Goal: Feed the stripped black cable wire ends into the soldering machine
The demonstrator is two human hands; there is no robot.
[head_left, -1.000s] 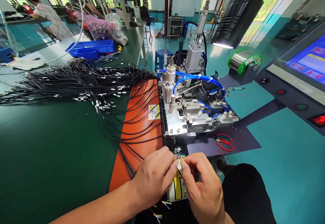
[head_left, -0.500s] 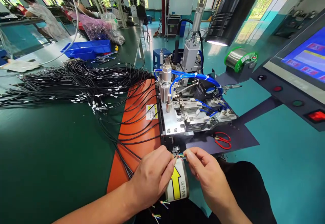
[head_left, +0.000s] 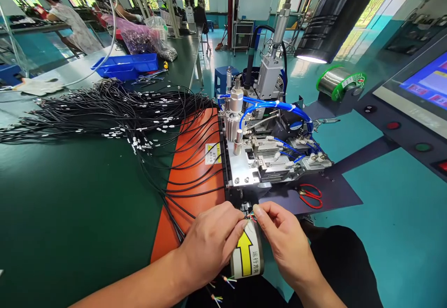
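Note:
My left hand (head_left: 211, 242) pinches the stripped end of a black cable, whose thin coloured wires (head_left: 250, 216) fan out between both hands. My right hand (head_left: 282, 240) pinches those wire tips from the right. Both hands hover over a white label with a yellow arrow (head_left: 246, 254), just in front of a small black clamp at the front of a metal fixture machine (head_left: 265, 154) with blue air hoses. More black cables (head_left: 188, 177) lie across an orange mat (head_left: 190, 191) toward my left hand.
A large bundle of black cables (head_left: 104, 110) covers the green bench on the left. Red scissors (head_left: 309, 195) lie right of the machine. A solder spool (head_left: 340, 82), lamp (head_left: 328, 17) and control panel with touchscreen (head_left: 424, 93) stand right. Blue trays (head_left: 125, 65) sit far back; another person (head_left: 68, 19) works at the far left.
My right hand moved off the label, uncovering the yellow arrow, and now pinches the wire tips. My left hand has stayed in place.

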